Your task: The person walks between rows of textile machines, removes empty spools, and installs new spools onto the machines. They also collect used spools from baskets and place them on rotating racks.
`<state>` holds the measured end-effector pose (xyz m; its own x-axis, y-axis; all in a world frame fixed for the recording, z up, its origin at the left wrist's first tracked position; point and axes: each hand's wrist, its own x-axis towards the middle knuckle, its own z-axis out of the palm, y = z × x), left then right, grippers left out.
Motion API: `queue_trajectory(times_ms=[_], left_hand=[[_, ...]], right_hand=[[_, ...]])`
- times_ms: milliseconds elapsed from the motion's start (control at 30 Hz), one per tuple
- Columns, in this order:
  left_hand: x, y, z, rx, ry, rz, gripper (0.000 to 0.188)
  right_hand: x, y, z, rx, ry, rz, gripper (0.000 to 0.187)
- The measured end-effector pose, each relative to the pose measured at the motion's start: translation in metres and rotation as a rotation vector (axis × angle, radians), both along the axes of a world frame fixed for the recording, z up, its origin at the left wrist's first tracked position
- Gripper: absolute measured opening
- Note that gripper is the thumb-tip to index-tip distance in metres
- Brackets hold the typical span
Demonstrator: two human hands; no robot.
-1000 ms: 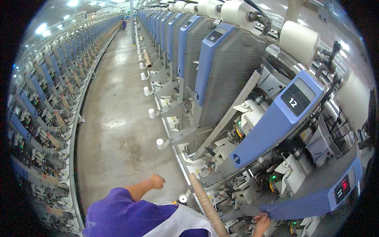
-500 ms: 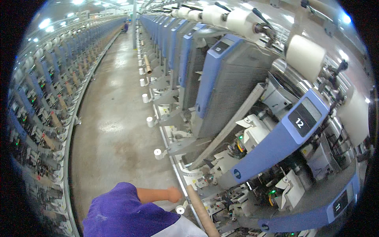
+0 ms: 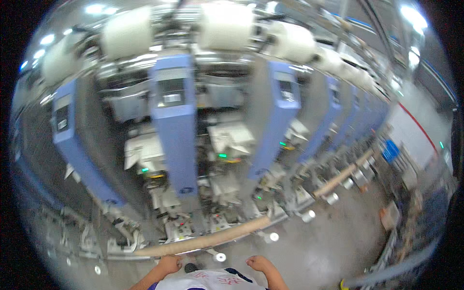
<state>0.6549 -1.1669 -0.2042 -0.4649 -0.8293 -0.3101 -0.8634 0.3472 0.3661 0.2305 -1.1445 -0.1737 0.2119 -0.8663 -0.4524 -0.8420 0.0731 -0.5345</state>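
My left hand [image 3: 170,265] is low in the picture with its fingers curled in, close to a long tan tube [image 3: 203,241] that lies along the machine's lower rail. A small gap seems to part them, and nothing shows in the hand. To the right, my right hand [image 3: 261,264] hangs before my body, also curled and with nothing visible in it. Between the two hands, a small white spool [image 3: 220,257] sticks out from the rail on a short arm. A second white spool [image 3: 274,237] is beyond my right hand. Motion blurs the picture.
A row of winding machine units with blue uprights [image 3: 176,130] runs across in front of me. Large white yarn packages [image 3: 226,26] sit along the top. Another tan tube [image 3: 345,178] lies farther right by the rail. Grey floor [image 3: 333,237] stretches right toward a blue object [image 3: 389,151].
My view has swung right, from looking down the aisle to facing the machine row. Both hands now show at the lower edge; before, one bare forearm and hand showed beside the rail.
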Motion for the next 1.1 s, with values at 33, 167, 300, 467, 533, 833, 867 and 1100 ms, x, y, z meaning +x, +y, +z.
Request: queue_trajectory(times_ms=[33, 167, 300, 467, 533, 833, 867, 1100], left_hand=[[-0.021, -0.006, 0.006, 0.046, -0.021, -0.049, 0.036], [-0.127, -0.021, 0.027, 0.101, -0.039, -0.202, 0.037], [-0.253, -0.026, 0.032, 0.179, -0.062, -0.387, 0.040], [-0.394, -0.028, 0.037, 0.135, 0.033, -0.621, 0.038], [-0.439, -0.033, 0.041, 0.130, 0.163, -0.701, 0.037], [-0.642, -0.113, 0.019, 0.182, -0.089, -0.970, 0.041], [-0.671, -0.125, 0.013, 0.203, -0.032, -0.983, 0.040], [-0.895, -0.176, 0.016, 0.211, -0.135, -1.217, 0.039]], right_hand=[[-0.017, 0.014, -0.005, -0.021, -0.033, -0.042, 0.037], [-0.106, 0.085, -0.049, 0.046, -0.011, -0.215, 0.037], [-0.193, 0.174, -0.098, 0.050, 0.111, -0.258, 0.038], [-0.263, 0.235, -0.100, 0.133, 0.079, -0.422, 0.039], [-0.283, 0.232, -0.074, -0.020, 0.007, -0.444, 0.039], [-0.410, 0.197, -0.075, -0.026, -0.615, -1.201, 0.032], [-0.422, 0.212, -0.104, 0.038, -0.843, -1.466, 0.033], [-0.457, 0.326, -0.140, 0.242, -0.650, -2.367, 0.026]])
